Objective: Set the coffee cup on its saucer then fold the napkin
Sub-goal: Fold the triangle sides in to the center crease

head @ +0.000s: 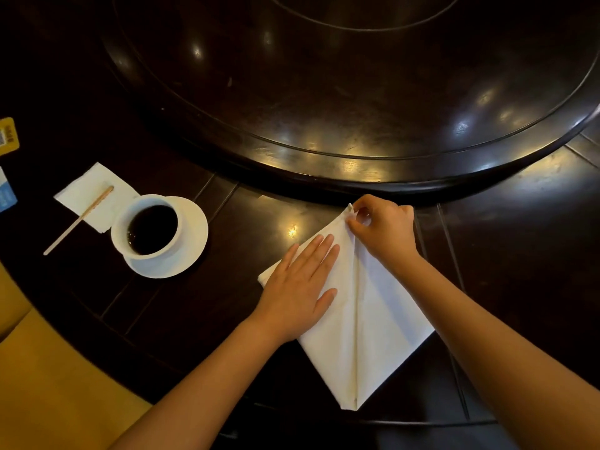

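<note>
We see the white napkin (363, 323) lying as a folded kite shape on the dark worktop (227, 303), right of centre. Our left hand (297, 289) presses flat on it, fingers straight. Our right hand (384, 227) pinches its far tip. The coffee cup (147, 227) already sits on its saucer (191, 235), far left.

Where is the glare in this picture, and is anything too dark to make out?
Head view: lamp reflections dot the turntable rim and one sits by the napkin; the coffee also glints; the far corners sink into black; wide-angle curving bends the edges.
</note>
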Motion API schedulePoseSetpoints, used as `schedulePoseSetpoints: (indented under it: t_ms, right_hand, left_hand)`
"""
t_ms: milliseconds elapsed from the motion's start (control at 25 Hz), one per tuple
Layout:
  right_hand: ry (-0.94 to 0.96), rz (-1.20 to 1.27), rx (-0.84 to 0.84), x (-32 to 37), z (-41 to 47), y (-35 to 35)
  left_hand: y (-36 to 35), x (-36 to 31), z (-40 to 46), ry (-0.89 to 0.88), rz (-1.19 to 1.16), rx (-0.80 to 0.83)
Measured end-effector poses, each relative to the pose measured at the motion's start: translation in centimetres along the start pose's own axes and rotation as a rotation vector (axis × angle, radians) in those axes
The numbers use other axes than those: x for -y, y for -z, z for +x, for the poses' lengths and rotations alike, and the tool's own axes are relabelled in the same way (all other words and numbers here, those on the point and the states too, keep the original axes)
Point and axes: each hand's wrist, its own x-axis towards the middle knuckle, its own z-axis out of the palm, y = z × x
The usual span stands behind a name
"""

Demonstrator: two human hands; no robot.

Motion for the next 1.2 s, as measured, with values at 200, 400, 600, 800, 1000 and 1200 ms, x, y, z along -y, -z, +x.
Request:
schedulePoseSetpoints:
  t_ms: [200, 400, 600, 800, 1000, 1200]
  right_hand:
    - [0.546, -0.374, 0.061, -1.9, -2.1, -1.0]
    - [0.547, -0.501, 0.314, -4.2, -1.1, -1.3]
    - [0.576, -0.498, 0.299, -4.7, -1.1, -1.6]
    - [0.555, -0.491, 0.310, -4.5, -1.0, -1.6]
    - [0.548, -0.489, 0.309, -4.4, -1.2, -1.5]
    - [0.556, -0.504, 0.286, -4.4, -1.2, -1.7]
  left_hand:
    - [-1.2, 0.2, 0.4, 0.011, 0.140, 0.051]
    - [-0.8, 1.4, -0.1, -0.084, 0.109, 0.069]
    - [-0.9, -0.2, 0.1, -0.535, 0.112, 0.256]
    - [-1.1, -0.9, -2.0, -0.741, 0.148, 0.301]
    - [-2.7, -3.2, -7.4, -0.932, 0.214, 0.293]
    - [-0.7, -2.1, -1.3, -0.144, 0.085, -0.088]
